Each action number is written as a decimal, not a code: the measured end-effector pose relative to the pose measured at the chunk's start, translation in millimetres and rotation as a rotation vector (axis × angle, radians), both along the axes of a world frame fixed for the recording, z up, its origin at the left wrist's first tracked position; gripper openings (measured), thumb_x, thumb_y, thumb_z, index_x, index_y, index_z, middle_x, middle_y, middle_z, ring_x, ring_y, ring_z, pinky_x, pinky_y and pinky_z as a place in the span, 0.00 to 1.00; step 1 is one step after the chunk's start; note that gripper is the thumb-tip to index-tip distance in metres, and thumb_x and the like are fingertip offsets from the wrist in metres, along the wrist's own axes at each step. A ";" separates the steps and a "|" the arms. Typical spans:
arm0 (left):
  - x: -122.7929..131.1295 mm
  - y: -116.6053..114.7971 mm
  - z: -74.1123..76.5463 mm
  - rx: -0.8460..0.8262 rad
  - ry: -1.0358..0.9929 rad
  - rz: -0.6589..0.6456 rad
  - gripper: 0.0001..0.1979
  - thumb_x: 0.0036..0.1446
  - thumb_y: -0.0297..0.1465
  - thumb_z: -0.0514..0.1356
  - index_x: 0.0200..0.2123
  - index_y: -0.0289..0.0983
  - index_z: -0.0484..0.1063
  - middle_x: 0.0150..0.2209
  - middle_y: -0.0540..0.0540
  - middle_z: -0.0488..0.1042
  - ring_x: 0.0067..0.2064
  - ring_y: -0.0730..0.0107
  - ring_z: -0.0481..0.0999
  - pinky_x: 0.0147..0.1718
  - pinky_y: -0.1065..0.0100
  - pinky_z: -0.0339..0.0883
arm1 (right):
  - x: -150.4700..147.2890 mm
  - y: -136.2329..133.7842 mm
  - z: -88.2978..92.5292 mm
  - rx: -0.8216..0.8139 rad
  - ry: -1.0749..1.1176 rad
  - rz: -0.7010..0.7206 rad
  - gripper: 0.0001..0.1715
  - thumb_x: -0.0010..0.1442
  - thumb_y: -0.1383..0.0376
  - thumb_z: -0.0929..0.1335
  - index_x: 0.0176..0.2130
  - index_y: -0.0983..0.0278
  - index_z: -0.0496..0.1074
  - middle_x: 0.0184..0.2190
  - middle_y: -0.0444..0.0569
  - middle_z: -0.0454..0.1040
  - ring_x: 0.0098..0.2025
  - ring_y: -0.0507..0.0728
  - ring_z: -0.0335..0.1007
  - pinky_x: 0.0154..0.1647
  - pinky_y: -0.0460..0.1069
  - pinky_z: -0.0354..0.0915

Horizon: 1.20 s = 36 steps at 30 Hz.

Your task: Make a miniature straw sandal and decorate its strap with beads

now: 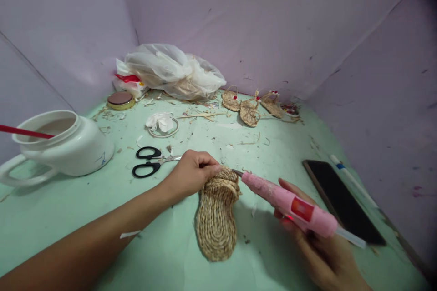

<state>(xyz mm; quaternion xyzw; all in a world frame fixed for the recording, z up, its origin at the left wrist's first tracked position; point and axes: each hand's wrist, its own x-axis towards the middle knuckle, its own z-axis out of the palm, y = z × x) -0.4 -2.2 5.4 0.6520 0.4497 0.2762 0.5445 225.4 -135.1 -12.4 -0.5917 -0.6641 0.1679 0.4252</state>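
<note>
A slipper of braided straw lies on the pale green tabletop, its strap end pointing away from me. My left hand pinches the far end of it between thumb and fingers. In my right hand is a pink hot glue gun, fingers wrapped round its handle. A clear glue stick pokes out of the gun's back. The gun's dark nozzle points left, right by the slipper's strap; whether it touches, I cannot tell. A small red light glows by the trigger.
Black-handled scissors lie left of my left hand, and a white pot stands farther left. A phone and a white stick are at the right. Small straw slippers and a plastic bag sit by the back wall.
</note>
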 end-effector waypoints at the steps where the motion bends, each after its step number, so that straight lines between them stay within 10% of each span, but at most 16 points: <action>1: -0.2 0.0 0.4 0.008 -0.001 -0.003 0.09 0.46 0.33 0.59 0.23 0.33 0.73 0.22 0.49 0.71 0.26 0.72 0.66 0.28 0.70 0.59 | -1.3 1.2 1.5 -0.025 0.031 -0.029 0.22 0.56 0.62 0.67 0.51 0.61 0.70 0.36 0.52 0.76 0.30 0.56 0.73 0.29 0.48 0.70; 8: -3.8 -2.1 4.8 0.013 -0.003 -0.024 0.07 0.45 0.32 0.59 0.23 0.34 0.73 0.23 0.49 0.73 0.27 0.72 0.68 0.29 0.70 0.62 | 10.1 41.4 1.7 -0.280 0.543 -0.349 0.20 0.50 0.51 0.69 0.28 0.66 0.71 0.16 0.45 0.68 0.16 0.52 0.62 0.14 0.46 0.58; 15: -5.3 -3.4 4.1 -0.015 -0.022 0.001 0.05 0.45 0.30 0.59 0.27 0.34 0.71 0.25 0.50 0.72 0.28 0.73 0.68 0.29 0.71 0.63 | 29.2 45.4 36.3 -0.304 -0.441 -0.470 0.22 0.49 0.50 0.68 0.13 0.60 0.70 0.07 0.46 0.62 0.09 0.51 0.52 0.08 0.45 0.39; 19: -7.2 -3.3 2.9 0.021 0.006 -0.026 0.06 0.47 0.31 0.58 0.27 0.34 0.71 0.25 0.49 0.71 0.28 0.73 0.67 0.29 0.70 0.61 | -16.1 42.5 42.2 -0.160 -0.050 -0.117 0.10 0.53 0.58 0.67 0.31 0.60 0.76 0.26 0.48 0.77 0.24 0.55 0.71 0.20 0.46 0.66; 23: -9.2 -2.7 1.6 0.028 0.006 -0.046 0.07 0.48 0.32 0.57 0.27 0.34 0.70 0.25 0.50 0.70 0.28 0.73 0.66 0.28 0.70 0.60 | -50.2 56.2 28.7 -0.201 0.105 0.083 0.11 0.54 0.65 0.68 0.40 0.61 0.71 0.41 0.50 0.73 0.32 0.53 0.71 0.23 0.45 0.66; 36: -10.5 -6.0 7.7 -0.005 -0.007 -0.073 0.08 0.44 0.33 0.61 0.27 0.34 0.71 0.27 0.47 0.72 0.31 0.69 0.69 0.32 0.67 0.63 | -51.5 61.9 16.5 -0.132 0.040 0.212 0.12 0.59 0.65 0.65 0.43 0.63 0.73 0.37 0.52 0.75 0.35 0.55 0.71 0.33 0.50 0.67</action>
